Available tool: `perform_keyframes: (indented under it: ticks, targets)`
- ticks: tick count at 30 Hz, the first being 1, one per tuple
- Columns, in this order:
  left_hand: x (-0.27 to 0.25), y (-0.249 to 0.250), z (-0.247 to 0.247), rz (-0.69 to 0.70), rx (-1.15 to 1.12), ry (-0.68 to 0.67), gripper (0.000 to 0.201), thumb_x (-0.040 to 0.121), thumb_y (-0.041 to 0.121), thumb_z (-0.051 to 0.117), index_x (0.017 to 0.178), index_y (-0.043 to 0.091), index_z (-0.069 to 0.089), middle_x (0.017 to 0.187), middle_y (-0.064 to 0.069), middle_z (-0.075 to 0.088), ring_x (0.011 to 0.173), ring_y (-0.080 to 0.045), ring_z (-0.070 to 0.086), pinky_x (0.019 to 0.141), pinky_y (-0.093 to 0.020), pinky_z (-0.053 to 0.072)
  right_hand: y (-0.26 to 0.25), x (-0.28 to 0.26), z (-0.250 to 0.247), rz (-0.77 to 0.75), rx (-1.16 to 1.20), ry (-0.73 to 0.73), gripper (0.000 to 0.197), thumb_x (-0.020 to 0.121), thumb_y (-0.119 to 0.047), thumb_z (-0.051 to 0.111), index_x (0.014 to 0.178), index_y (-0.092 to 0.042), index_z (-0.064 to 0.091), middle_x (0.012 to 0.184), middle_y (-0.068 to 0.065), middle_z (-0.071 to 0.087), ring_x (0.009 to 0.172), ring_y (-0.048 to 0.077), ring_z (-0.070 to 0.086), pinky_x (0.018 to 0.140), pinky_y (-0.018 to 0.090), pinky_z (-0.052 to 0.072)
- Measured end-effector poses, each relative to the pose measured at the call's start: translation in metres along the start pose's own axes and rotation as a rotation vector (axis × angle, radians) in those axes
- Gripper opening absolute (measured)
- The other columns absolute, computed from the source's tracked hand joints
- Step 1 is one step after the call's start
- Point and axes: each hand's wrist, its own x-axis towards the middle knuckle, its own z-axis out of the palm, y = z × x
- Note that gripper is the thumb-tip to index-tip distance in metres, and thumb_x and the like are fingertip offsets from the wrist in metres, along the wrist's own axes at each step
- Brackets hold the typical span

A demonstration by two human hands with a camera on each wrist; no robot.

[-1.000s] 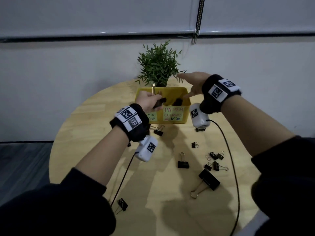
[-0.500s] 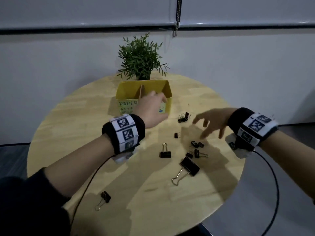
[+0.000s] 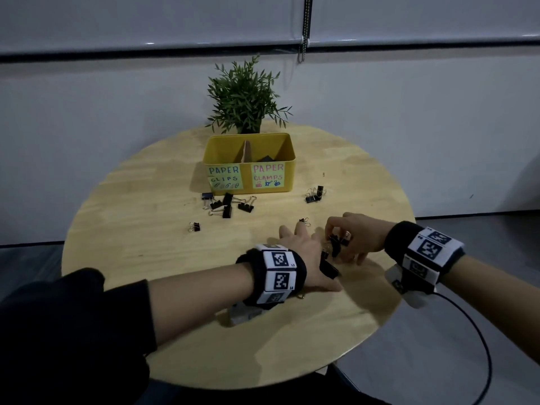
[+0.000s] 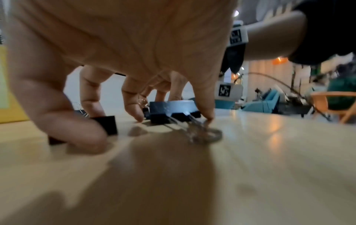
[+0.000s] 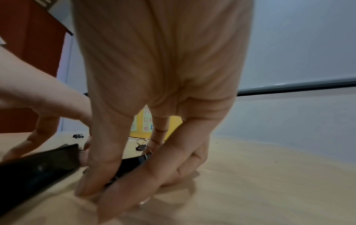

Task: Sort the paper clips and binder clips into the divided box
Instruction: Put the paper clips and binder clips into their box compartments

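Observation:
The yellow divided box (image 3: 287, 159) stands at the back of the round table, labelled PAPER CLIPS on the left and PAPER CLAMPS on the right. A dark clip lies in its right compartment. My right hand (image 3: 340, 244) pinches small black binder clips (image 3: 336, 244) near the table's right front; its fingers (image 5: 108, 167) close around them. My left hand (image 3: 304, 244) lies spread just left of it, fingertips (image 4: 134, 115) down on the wood. One fingertip touches a large black binder clip (image 4: 173, 112), another a small binder clip (image 4: 106, 124).
Loose binder clips (image 3: 228, 204) lie in front of the box, one small clip (image 3: 195, 227) to their left, a pair (image 3: 315, 194) to the right, and another (image 3: 304, 220) beyond my left fingers. A potted plant (image 3: 245, 97) stands behind the box. The table edge (image 3: 388, 311) is near my right wrist.
Both hands came away from the box to the clip cluster at the near right. The right hand closed its fingers on small binder clips; the left hand spread down beside it.

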Motion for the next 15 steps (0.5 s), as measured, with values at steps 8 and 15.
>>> perform_keyframes:
  ticks: [8, 15]
  targets:
    - [-0.001, -0.02, -0.008, -0.032, -0.029, -0.029, 0.057, 0.079, 0.046, 0.065, 0.121, 0.015, 0.042, 0.123, -0.01, 0.039, 0.113, -0.037, 0.038, 0.087, -0.049, 0.046, -0.008, 0.0, 0.001, 0.014, -0.141, 0.036, 0.062, 0.067, -0.042, 0.081, 0.115, -0.022, 0.048, 0.112, 0.006, 0.039, 0.098, 0.029, 0.051, 0.081, 0.04, 0.055]
    - [0.011, -0.072, -0.024, 0.015, -0.179, -0.07, 0.047, 0.064, 0.032, 0.08, 0.086, 0.016, 0.041, 0.099, -0.006, 0.052, 0.089, -0.023, 0.049, 0.068, -0.035, 0.043, -0.028, 0.009, 0.016, 0.038, -0.064, 0.048, 0.056, 0.071, -0.051, 0.074, 0.113, -0.029, 0.045, 0.111, 0.007, 0.034, 0.088, 0.034, 0.062, 0.056, 0.037, 0.061]
